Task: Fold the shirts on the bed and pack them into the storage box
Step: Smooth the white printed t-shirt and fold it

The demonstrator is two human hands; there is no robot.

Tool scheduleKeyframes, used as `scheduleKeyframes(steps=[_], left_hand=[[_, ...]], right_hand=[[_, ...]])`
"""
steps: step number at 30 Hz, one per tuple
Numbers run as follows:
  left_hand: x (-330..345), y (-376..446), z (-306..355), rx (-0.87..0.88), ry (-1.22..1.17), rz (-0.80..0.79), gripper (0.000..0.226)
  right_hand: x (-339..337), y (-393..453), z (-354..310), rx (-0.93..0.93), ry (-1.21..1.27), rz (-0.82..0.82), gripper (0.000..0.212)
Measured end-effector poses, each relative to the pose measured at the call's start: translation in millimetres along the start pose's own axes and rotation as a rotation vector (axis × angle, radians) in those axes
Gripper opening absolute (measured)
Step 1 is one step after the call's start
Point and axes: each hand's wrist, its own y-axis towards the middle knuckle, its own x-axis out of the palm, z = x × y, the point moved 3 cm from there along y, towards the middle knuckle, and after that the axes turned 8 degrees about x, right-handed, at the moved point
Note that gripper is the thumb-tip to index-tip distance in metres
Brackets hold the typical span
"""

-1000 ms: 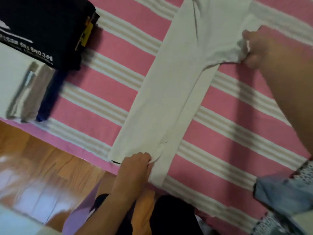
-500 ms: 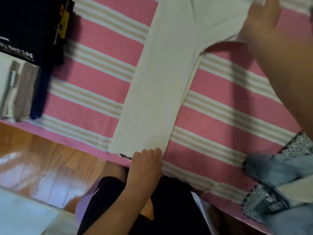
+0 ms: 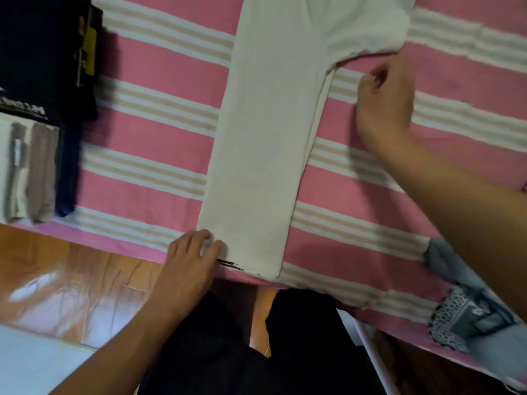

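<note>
Shirt: a white shirt [image 3: 265,143] lies flat on the pink striped bed [image 3: 159,67], folded into a long narrow strip, one sleeve [image 3: 368,32] sticking out at the far right.
Left hand: the left hand [image 3: 194,255] presses the near hem corner at the bed's edge, fingers nearly straight.
Right hand: the right hand [image 3: 385,101] hovers just beside the strip under the sleeve, fingers loosely curled, holding nothing.
Folded pile: folded shirts [image 3: 37,115] sit at the left.
Advice: keep the hem pinned, fold the sleeve inward squarely, then smooth.
</note>
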Motion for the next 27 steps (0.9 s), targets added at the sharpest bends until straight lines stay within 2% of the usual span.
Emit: scheduleKeyframes(steps=[1, 4, 6, 8, 12, 16, 21, 25, 27], left_hand=[[1.5, -1.9, -16.7, 0.045, 0.016, -0.030, 0.061], [3.8, -1.4, -51.5, 0.216, 0.025, -0.093, 0.054], [4.7, -1.1, -62.4, 0.302, 0.005, -0.100, 0.043], [5.8, -6.1, -66.9, 0.335, 0.013, -0.083, 0.034], [1.1, -15.0, -68.7, 0.363, -0.034, -0.018, 0.013], [-4.3, -9.1, -58.4, 0.301, -0.034, 0.035, 0.019], [3.1, -4.0, -54.9, 0.301, 0.079, -0.098, 0.049], [2.5, -2.7, -55.8, 0.284, 0.028, -0.020, 0.028], [2.6, -0.8, -53.7, 0.294, 0.043, -0.006, 0.028]], right_hand=[[11.1, -32.4, 14.6, 0.042, -0.012, -0.122, 0.012], [36.1, -168.3, 56.7, 0.204, -0.072, -0.507, 0.022], [51.2, -230.5, 80.2, 0.295, -0.110, -0.617, 0.028], [59.9, -272.7, 89.2, 0.306, -0.172, -0.594, 0.029], [60.8, -297.9, 90.0, 0.400, -0.063, -0.427, 0.025], [63.7, -300.2, 81.4, 0.434, -0.065, -0.413, 0.023], [70.9, -306.3, 83.2, 0.446, -0.150, -0.418, 0.043], [68.6, -308.9, 87.0, 0.531, -0.097, -0.474, 0.045], [65.0, -308.9, 87.1, 0.556, -0.007, -0.508, 0.042]])
